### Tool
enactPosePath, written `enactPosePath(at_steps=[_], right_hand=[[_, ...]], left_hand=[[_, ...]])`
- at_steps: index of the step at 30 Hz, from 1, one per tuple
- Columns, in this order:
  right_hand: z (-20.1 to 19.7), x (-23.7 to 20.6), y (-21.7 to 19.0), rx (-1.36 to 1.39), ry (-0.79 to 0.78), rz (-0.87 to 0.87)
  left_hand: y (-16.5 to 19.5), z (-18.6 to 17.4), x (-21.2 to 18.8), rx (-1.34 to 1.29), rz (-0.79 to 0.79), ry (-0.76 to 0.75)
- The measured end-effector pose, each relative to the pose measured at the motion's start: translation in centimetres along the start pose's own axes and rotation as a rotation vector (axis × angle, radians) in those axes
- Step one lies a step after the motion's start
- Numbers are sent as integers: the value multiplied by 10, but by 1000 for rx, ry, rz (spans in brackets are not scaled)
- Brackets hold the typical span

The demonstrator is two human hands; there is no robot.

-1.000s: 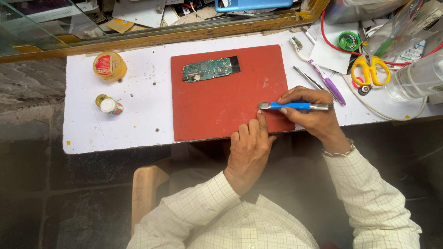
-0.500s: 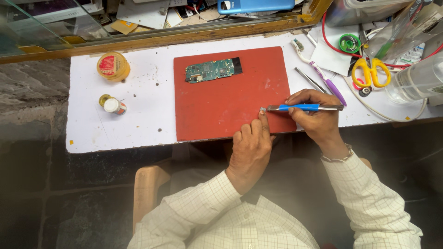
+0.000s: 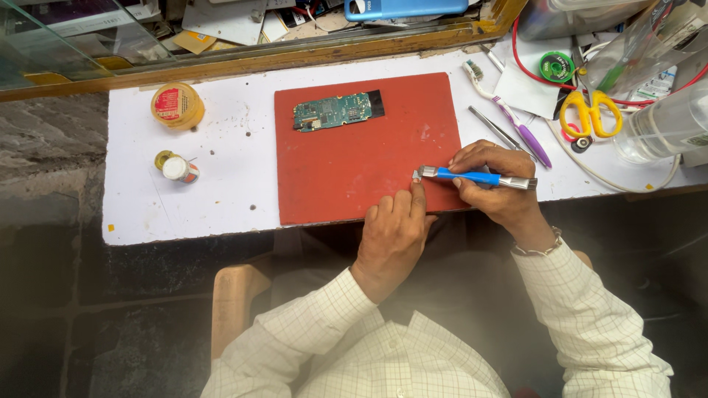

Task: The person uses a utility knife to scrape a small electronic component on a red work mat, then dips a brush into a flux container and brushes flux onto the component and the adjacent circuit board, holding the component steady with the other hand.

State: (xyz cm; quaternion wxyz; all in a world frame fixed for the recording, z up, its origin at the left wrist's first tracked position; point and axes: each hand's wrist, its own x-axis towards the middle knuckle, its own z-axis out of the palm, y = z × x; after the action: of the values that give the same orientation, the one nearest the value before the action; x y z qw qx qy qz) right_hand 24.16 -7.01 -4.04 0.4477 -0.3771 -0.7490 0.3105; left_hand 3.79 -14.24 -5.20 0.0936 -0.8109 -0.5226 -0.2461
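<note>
My right hand [image 3: 498, 188] grips a blue-handled tool [image 3: 472, 177] with a metal end, held level over the near right edge of a red work mat [image 3: 346, 162]. Its tip rests at a small pale piece [image 3: 417, 175] on the mat. My left hand [image 3: 394, 232] lies at the mat's front edge with fingers curled, and its fingertip touches that small piece. A green circuit board [image 3: 335, 111] lies near the mat's far edge, away from both hands.
A yellow tin [image 3: 177, 105] and a small white-capped bottle [image 3: 177, 168] sit at left on the white table [image 3: 221, 199]. Right of the mat lie tweezers [image 3: 495, 129], a purple toothbrush [image 3: 516, 121], yellow scissors [image 3: 586, 110], a clear jar [image 3: 664, 129] and cables. A wooden ledge [image 3: 258, 63] borders the back.
The view has shifted a little. My hands and the blue-handled tool stay at the same spot on the mat's near right edge.
</note>
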Motion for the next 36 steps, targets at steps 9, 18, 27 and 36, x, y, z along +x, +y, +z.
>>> enactPosePath(at_steps=[9, 18, 27, 36], right_hand=[[1, 1, -6, -38, -23, -64], [-2, -2, -2, 32, 23, -5], [1, -1, -6, -65, -12, -69], [1, -2, -3, -7, 10, -66]], left_hand=[[3, -5, 2, 86, 7, -19], [2, -6, 3, 71, 6, -45], [3, -6, 2, 114, 4, -29], [4, -9, 3, 189, 24, -38]])
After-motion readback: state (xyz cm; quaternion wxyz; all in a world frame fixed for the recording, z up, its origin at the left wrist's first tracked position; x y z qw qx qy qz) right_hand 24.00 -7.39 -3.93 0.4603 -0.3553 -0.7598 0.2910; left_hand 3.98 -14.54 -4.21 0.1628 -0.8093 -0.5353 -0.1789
